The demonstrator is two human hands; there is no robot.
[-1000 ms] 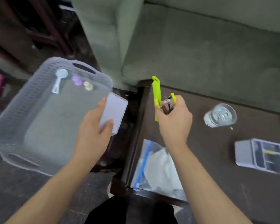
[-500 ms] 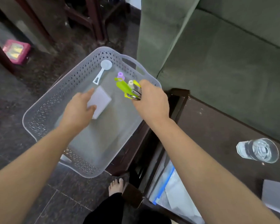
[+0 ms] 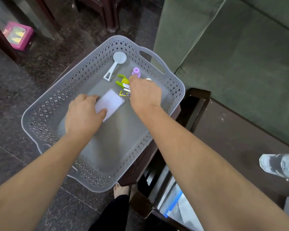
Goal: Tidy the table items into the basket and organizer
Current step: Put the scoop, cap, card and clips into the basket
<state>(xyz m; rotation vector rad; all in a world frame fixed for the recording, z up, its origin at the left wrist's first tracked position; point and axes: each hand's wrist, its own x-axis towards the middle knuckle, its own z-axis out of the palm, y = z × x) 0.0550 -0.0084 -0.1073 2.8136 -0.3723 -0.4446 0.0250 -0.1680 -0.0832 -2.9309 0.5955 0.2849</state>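
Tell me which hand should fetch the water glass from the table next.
Right. The right hand is over the basket on the side nearer the table, and the glass stands beyond that forearm. The left hand, holding the white card, would have to cross over.

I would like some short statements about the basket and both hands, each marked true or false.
1. The left hand holds a white card inside the basket. True.
2. The right hand is on the drinking glass. False: it is at the green stapler in the basket.
3. A white scoop lies in the basket. True.
4. The basket stands on the sofa. False: it is beside the sofa, lower down.
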